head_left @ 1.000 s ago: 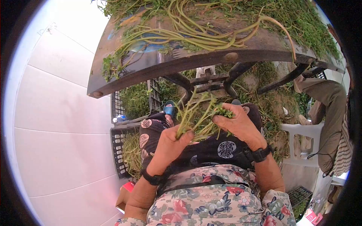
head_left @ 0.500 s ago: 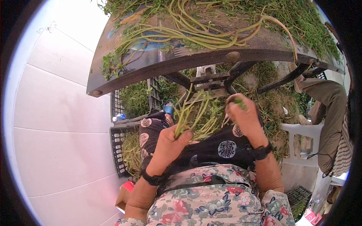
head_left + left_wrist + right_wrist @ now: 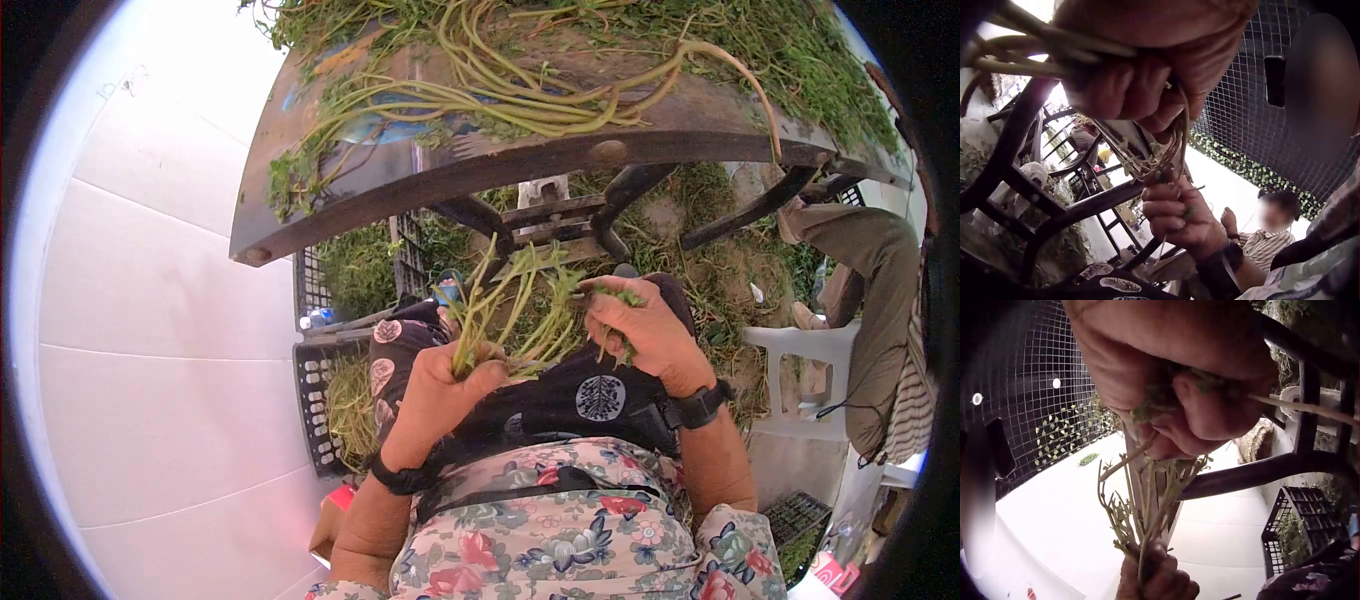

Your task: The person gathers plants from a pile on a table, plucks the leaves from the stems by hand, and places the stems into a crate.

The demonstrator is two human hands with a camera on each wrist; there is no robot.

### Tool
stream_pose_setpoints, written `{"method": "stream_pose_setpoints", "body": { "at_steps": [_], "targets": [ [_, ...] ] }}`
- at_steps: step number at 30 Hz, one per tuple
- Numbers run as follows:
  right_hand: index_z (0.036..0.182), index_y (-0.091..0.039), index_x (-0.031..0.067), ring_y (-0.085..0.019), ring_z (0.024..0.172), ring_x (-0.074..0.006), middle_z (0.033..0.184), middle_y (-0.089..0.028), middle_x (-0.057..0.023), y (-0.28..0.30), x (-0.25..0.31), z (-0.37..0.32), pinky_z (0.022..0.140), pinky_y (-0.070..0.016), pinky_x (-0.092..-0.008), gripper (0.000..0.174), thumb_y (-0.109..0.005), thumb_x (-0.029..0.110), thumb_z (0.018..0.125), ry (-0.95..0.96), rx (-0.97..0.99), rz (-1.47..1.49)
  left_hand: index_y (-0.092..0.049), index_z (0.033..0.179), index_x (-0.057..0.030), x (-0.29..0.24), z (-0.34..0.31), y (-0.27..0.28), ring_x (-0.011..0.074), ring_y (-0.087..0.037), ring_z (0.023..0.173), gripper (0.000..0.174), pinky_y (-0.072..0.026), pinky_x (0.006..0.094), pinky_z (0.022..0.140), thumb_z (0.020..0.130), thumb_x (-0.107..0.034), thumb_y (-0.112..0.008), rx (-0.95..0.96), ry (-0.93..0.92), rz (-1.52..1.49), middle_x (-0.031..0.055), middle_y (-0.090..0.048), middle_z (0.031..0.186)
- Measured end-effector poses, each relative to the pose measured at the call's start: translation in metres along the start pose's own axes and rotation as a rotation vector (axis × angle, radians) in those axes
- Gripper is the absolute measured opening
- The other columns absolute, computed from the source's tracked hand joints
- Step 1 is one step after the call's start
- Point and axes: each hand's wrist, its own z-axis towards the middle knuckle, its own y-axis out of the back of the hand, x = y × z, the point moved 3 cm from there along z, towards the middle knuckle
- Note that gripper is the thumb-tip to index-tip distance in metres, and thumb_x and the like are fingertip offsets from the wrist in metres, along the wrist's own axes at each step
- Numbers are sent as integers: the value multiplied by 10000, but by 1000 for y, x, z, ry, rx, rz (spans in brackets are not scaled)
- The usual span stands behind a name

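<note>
Over the lap, my left hand [image 3: 455, 388] grips a bunch of green plant stems [image 3: 518, 318] by their lower ends, with the upper ends fanning out toward the table. To its right, my right hand [image 3: 652, 335] holds small leafy sprigs [image 3: 628, 298] between thumb and curled fingers, its fingertips close to the tops of the bunch. In the right wrist view, the right hand [image 3: 1191, 387] sits just above the tips of the stems [image 3: 1147, 512], bits of leaf showing between its fingers. Below them the left hand [image 3: 1159, 578] clasps the bunch.
Long stems [image 3: 520, 105] and leafy heaps [image 3: 820, 70] lie on the dark table [image 3: 400, 180] ahead. At the left stands a black crate [image 3: 312, 400] of stems. Cut greens litter the floor under the table legs. A white plastic chair [image 3: 800, 385] and a seated person [image 3: 870, 270] are at the right.
My right hand moved away from the stems to the right, blurred with motion, then came back close to their tips with leafy sprigs in it. The left hand shifted slightly left, still gripping the bunch.
</note>
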Motion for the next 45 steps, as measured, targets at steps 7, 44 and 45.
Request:
{"method": "stream_pose_setpoints", "body": {
  "at_steps": [7, 44, 45],
  "targets": [
    [1030, -570, 27, -425, 529, -31, 646, -517, 34, -8, 4, -2, 457, -330, -185, 305, -631, 190, 779, -13, 10, -161, -625, 813, 3, -4, 1, -9, 42, -482, 588, 159, -406, 201, 538, 793, -155, -628, 65, -16, -36, -22, -563, 643],
    [893, -553, 10, -581, 690, -338, 756, -585, -170, 3, -4, 11, 648, -458, -359, 172, -531, 110, 754, 542, -418, -785, -599, 851, 12, -18, 10, -16, 103, -511, 559, 177, -427, 264, 545, 786, -153, -585, 17, -25, 106, 73, -576, 619],
    [886, -552, 9, -579, 655, -328, 736, -586, -154, 12, -4, 15, 640, -457, -356, 170, -525, 115, 757, 567, -474, -779, -603, 837, 11, -20, 9, -13, 90, -504, 557, 173, -420, 255, 537, 786, -154, -589, 9, -18, 95, 60, -569, 609]
  ]
}}
